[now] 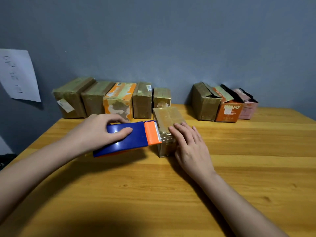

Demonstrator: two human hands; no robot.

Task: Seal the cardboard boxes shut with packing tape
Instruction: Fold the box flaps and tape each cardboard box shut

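1. A small cardboard box (168,124), wrapped in glossy tape, sits near the middle of a wooden table (239,168), between the person's two hands
2. The left hand (100,129) grips a blue and orange tape dispenser (130,137), thumb laid along its blue top and fingers curled over the far edge
3. The dispenser's orange end with its toothed blade (158,132) touches the left side of the box top, and the tool tilts so its near end is lower
4. The right hand (191,147) lies flat and relaxed on the near right part of the box, its straight fingers (179,128) pressing the top while the palm hangs over the box's near right corner
5. A short stretch of tape seems to run from the blade onto the box, though the glare makes that hard to confirm
6. Along the grey wall (171,40) stands a row of five taped boxes (111,100) on the left, just behind the dispenser
7. Well apart to the right stand three more boxes (224,105), brown, orange and pink, with their top flaps raised
8. A sheet of paper (17,74) with handwriting hangs on the wall at far left
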